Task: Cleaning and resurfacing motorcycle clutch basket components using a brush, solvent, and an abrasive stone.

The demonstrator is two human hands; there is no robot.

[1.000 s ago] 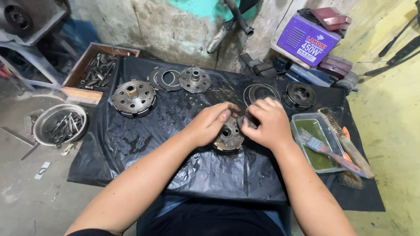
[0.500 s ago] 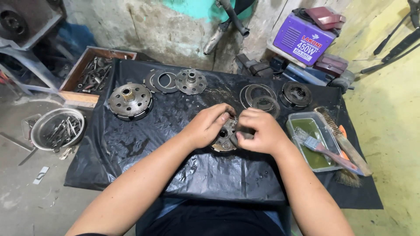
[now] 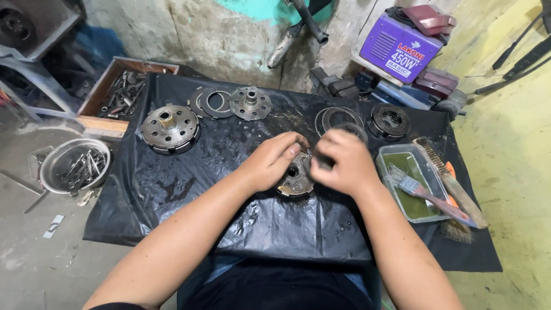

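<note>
Round metal part (image 3: 295, 181), dull and greasy with small holes in its face, lies at the centre of the frame on a black plastic sheet (image 3: 172, 189) spread over the floor. Both hands are on it. The left hand (image 3: 274, 161) curls over its upper left edge, fingers bent and thumb tucked against the rim. The right hand (image 3: 340, 162) is closed over its right side, knuckles up, fingers gripping something small and dark that is too blurred to make out.

In the upper left of the sheet sits a larger round drum (image 3: 170, 128) with a brass-coloured hub, well apart from the hands. Just right of it lie flat dark rings (image 3: 210, 102) and a round plate (image 3: 250, 103) with a short shaft standing up. In the upper right, thin metal rings (image 3: 337, 119) lie overlapping, near the right hand, and a dark ribbed round piece (image 3: 389, 121) rests beside them. At the right edge, a clear tray (image 3: 383, 156) holds green liquid, and a paintbrush (image 3: 422, 192) leans across it. A wire brush (image 3: 450, 181) with a wooden handle lies just beside the tray.

Off the sheet at the left, a metal bowl (image 3: 73, 167) holds bolts and tools, and a wooden box (image 3: 120, 95) of loose metal parts stands above it. A purple machine (image 3: 400, 53) sits at the top right against the wall.
</note>
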